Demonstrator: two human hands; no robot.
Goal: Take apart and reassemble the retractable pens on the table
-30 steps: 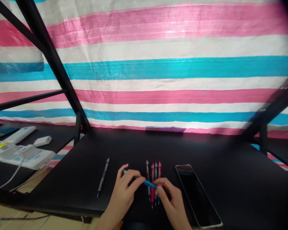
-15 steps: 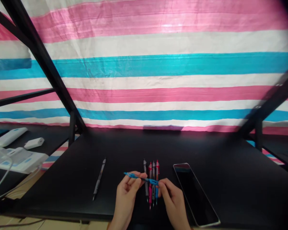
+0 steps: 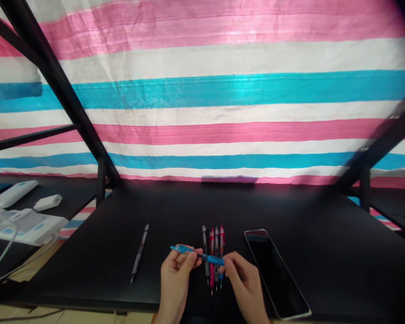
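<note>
1. Far left, a lone gray pen [image 3: 140, 253] lies lengthwise away from the person, nearer the left hand [image 3: 176, 275].
2. That hand's grip is closed, thumb against fingers, around the barrel of a blue pen [image 3: 205, 257].
3. The blue pen stretches between the hands, its long axis crosswise, across the pen row [image 3: 212, 275]; whether they touch, I cannot tell.
4. The right hand [image 3: 245, 281], just beside the row's right end, has its grip pinched on the blue pen's right end.
5. Counted: one lone pen, two hands, one held pen, four row pens, one phone [image 3: 275, 272] on the counter [image 3: 97, 252].
</note>
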